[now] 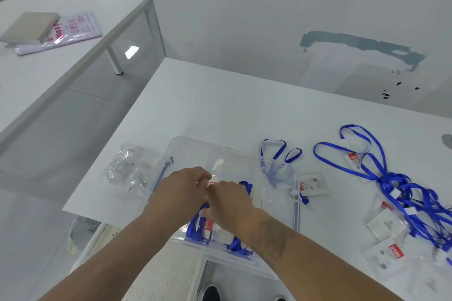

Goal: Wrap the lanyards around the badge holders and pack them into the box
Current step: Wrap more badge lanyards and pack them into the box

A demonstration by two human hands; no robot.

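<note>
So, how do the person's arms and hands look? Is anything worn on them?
Both forearms are bare: no sleeves show, and no gloves, watch or rings are visible on the left hand or the right hand. The right forearm carries a dark tattoo; its design is too blurred to read.

A white worktop [220,105] is carrying a clear box [297,212], a crumpled plastic bag [126,170], one badge holder [314,184] beside the box, and tangled blue lanyards [401,186] lying right.
</note>
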